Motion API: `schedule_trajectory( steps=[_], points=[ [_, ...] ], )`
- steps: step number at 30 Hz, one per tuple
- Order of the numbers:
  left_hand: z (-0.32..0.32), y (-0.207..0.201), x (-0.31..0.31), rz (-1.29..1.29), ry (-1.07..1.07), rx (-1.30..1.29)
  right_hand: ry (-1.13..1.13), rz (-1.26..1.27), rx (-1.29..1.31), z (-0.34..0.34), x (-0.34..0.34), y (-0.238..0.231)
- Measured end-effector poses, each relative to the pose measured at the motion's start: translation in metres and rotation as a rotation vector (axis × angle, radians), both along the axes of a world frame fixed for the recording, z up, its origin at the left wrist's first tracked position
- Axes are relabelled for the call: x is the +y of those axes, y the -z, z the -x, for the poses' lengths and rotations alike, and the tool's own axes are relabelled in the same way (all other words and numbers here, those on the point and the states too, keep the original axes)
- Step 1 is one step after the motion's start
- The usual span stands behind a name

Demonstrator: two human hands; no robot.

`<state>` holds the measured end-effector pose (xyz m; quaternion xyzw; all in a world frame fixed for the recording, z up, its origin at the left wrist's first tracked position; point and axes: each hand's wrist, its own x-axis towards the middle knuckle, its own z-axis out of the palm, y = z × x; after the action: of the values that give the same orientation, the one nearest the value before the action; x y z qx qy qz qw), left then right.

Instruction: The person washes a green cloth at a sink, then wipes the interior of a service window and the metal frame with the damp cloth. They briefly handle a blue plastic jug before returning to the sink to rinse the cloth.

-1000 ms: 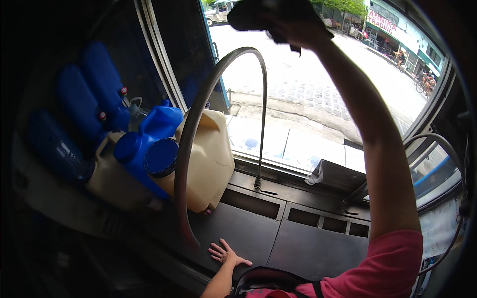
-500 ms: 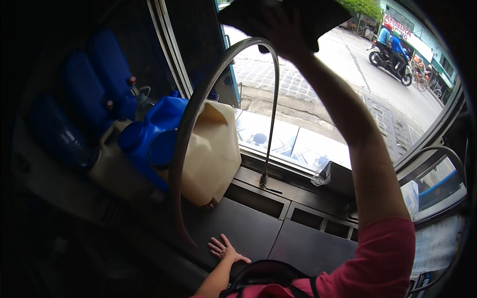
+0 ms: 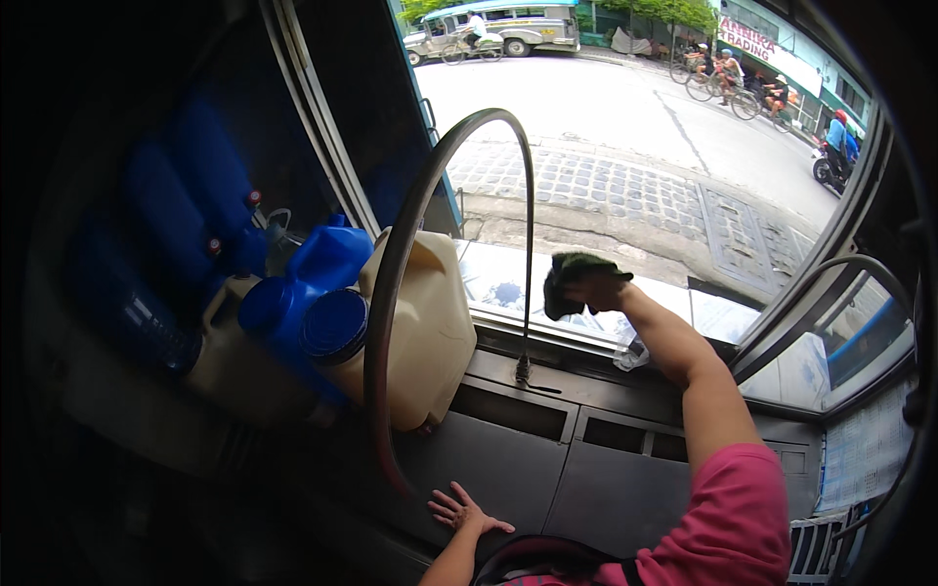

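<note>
My right hand [image 3: 598, 291] grips a dark cloth [image 3: 575, 283], bunched up in front of the window opening, over the tiled sill [image 3: 503, 278]. Its arm reaches out from the lower right in a pink sleeve. My left hand [image 3: 467, 510] rests on the dark metal counter [image 3: 508, 469], fingers spread, with nothing in it. Between the hands rises a tall grey arched hose [image 3: 430, 171], its thin end meeting a small valve fitting [image 3: 524, 369] on the ledge. Whether the cloth touches the glass, I cannot tell.
Left of the hose stand a cream jug [image 3: 425, 332] with a blue cap and a blue jug [image 3: 332, 254]. Several blue water containers [image 3: 210, 176] sit in shadow behind them. A clear plastic bag [image 3: 630, 354] lies on the ledge near my right forearm. Outside, a street [image 3: 586, 107] carries vehicles and cyclists.
My right hand has come down with the cloth from the top of the view, and the cloth is now bunched instead of spread. My left hand stays flat on the counter.
</note>
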<state>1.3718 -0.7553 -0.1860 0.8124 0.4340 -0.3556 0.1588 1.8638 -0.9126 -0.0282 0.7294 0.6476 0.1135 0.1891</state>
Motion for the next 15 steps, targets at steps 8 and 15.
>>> schedule_trajectory(
  steps=[8, 15],
  points=[
    [0.003, -0.003, 0.001, 0.018, -0.001, -0.018, 0.453, -0.720, -0.755, 0.040, -0.036, -0.471],
    [0.002, 0.004, 0.002, 0.002, -0.004, -0.038, 0.616, -1.226, -0.751, 0.036, -0.025, -0.495]
  ],
)
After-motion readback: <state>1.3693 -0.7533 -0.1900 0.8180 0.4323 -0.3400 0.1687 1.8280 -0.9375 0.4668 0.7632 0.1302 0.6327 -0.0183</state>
